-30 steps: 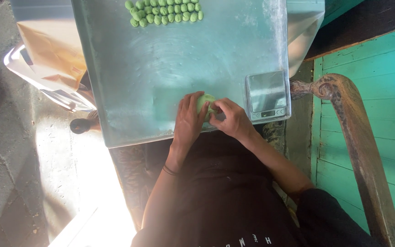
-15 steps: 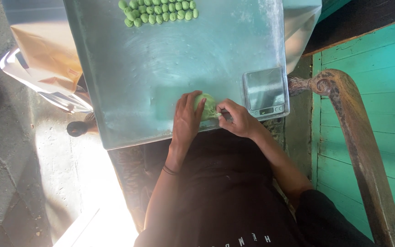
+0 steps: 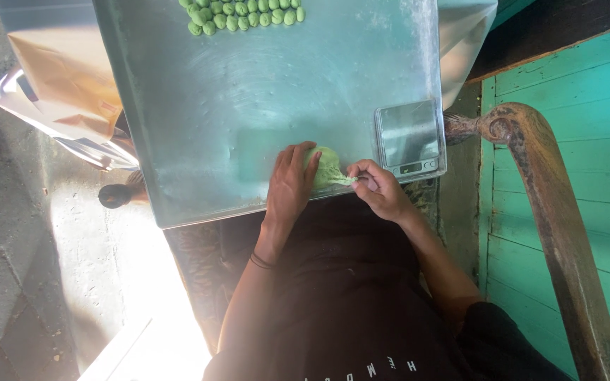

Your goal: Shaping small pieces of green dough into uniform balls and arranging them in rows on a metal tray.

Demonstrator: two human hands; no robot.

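- The rows of small green balls run off the top edge, so their full count cannot be told.
- The left hand covers the near side of the green dough lump.
- The right hand pinches the lump's stretched end; its grip hides the fingertips.
- The scale display is too small to tell.
- The bench is cut off at the top.

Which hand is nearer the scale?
Right. The right hand sits just below the scale, pinching the green dough; the left hand lies beyond the dough.
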